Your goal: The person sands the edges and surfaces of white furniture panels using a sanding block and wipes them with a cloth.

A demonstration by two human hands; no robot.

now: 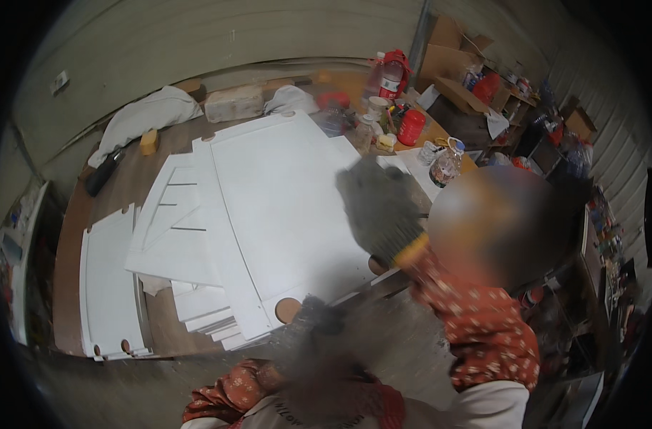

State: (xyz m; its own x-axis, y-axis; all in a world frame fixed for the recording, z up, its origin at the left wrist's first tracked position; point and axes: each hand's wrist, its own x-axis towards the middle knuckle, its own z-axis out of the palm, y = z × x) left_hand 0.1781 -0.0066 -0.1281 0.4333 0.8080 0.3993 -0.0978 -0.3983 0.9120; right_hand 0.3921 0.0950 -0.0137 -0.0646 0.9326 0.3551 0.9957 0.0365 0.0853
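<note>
My right hand [379, 211], in a grey knit glove with a yellow cuff, is raised over the right edge of a large white panel [283, 207]. Its fingers look spread and hold nothing; the hand is motion-blurred. My left hand [319, 332], also in a dark grey glove, is close below the camera at the panel's front edge, next to a round notch [288, 309]. It is too blurred to show its grip. Both arms wear red floral sleeves. The big panel lies on top of several smaller white boards [175, 243] on a brown workbench [68, 250].
Another white board with round holes [108, 286] lies at the bench's left. At the back right stand red containers [412, 127], clear bottles [446, 163] and cardboard boxes [447, 50]. White cloth [147, 114] and a pale block [233, 104] lie at the back. Cluttered shelves [597, 236] fill the right.
</note>
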